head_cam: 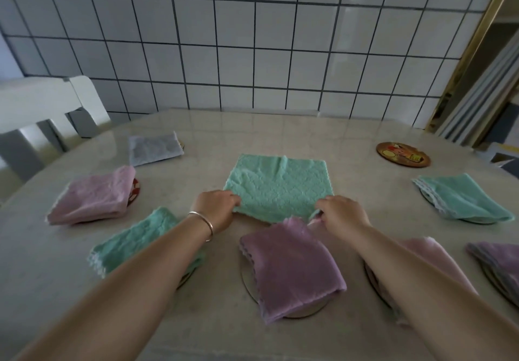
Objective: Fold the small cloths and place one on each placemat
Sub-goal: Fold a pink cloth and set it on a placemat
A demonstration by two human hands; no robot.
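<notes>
A green cloth [278, 185] lies spread flat in the middle of the table. My left hand [217, 209] pinches its near left corner and my right hand [341, 212] pinches its near right corner. Folded cloths rest on round placemats around it: a purple one [292, 268] just in front of me, a green one [134, 240] under my left forearm, a pink one [92, 195] further left, a grey one [153, 150] at the back left, a green one [463, 200] on the right, and a pink one [429, 259] under my right forearm. One round placemat [403, 154] at the back right is bare.
A further purple folded cloth [500, 259] sits at the right edge. A white chair [42, 108] stands at the table's left corner. A tiled wall [252, 37] rises behind the table, and a gold-framed door [471, 51] stands at the right.
</notes>
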